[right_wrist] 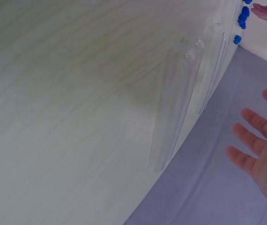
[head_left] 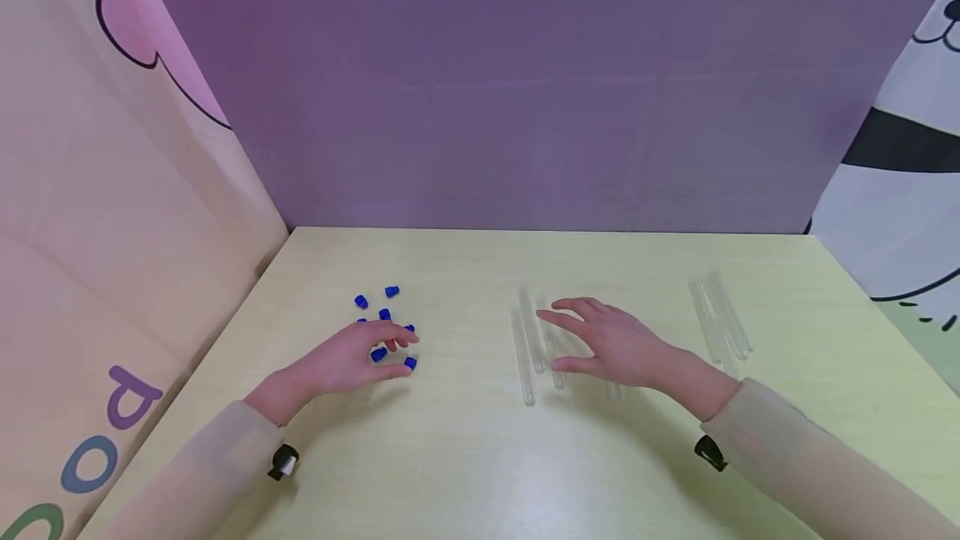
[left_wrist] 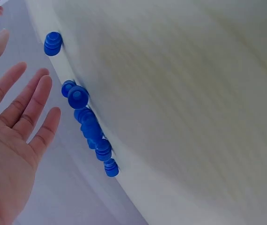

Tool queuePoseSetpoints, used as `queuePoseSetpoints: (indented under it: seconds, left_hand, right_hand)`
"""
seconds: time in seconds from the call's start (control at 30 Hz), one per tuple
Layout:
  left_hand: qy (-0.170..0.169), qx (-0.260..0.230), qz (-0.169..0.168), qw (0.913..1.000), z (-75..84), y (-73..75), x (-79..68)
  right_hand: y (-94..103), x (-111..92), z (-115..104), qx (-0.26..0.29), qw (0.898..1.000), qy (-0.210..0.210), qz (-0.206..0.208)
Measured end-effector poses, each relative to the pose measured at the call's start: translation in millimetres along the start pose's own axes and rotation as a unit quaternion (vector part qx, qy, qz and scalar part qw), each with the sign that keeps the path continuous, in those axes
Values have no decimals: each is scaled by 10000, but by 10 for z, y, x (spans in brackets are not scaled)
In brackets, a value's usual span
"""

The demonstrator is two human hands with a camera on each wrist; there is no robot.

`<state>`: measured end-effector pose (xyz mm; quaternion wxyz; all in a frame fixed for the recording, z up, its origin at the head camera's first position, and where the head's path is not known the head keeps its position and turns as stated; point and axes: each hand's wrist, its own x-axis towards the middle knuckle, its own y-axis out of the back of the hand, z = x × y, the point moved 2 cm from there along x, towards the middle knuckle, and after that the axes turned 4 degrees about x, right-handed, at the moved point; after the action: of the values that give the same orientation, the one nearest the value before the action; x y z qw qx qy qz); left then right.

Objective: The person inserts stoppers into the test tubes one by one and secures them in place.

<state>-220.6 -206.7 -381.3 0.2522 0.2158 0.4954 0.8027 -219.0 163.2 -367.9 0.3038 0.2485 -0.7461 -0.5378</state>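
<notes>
Several small blue caps (head_left: 378, 353) lie scattered on the left part of the table, and the left wrist view shows a ribbed blue cap (left_wrist: 53, 44) nearer the thumb. Over them hovers my left hand (head_left: 341, 361), fingers apart and holding nothing. In the left wrist view my left hand (left_wrist: 14, 136) is loosely spread beside the row of caps. My right hand (head_left: 611, 344) hangs above clear test tubes (head_left: 522, 357), its thumb and fingers parted around nothing. From the right wrist, tubes (right_wrist: 175, 103) lie on the tabletop beside my right hand (right_wrist: 264, 150); part of the group is hidden beneath it.
More clear tubes (head_left: 718, 315) lie farther right on the pale wooden table (head_left: 465, 457). A purple panel (head_left: 480, 107) stands behind the table, with printed cloth (head_left: 135, 215) along the left side. Each sleeve carries a small black device (head_left: 283, 462) at the wrist.
</notes>
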Motion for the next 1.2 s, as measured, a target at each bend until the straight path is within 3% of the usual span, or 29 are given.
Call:
queuePoseSetpoints:
  seconds: [0.23, 0.47, 0.9, 1.2]
  left_hand:
    - [-202, -258, -66, 9994, -94, -21, 66]
    - [-112, -479, -202, 9986, -148, -49, 94]
    - [-126, -364, -395, 9985, -141, -96, 154]
    - [-36, -411, -478, 9980, -135, -108, 191]
  right_hand:
    - [-23, 103, -12, 179, 9998, 63, 31]
    - [-96, 220, 0, 617, 9977, 260, -95]
    - [-167, 304, -28, 947, 9947, 236, -316]
    - [-205, 417, -59, 856, 9956, 368, -115]
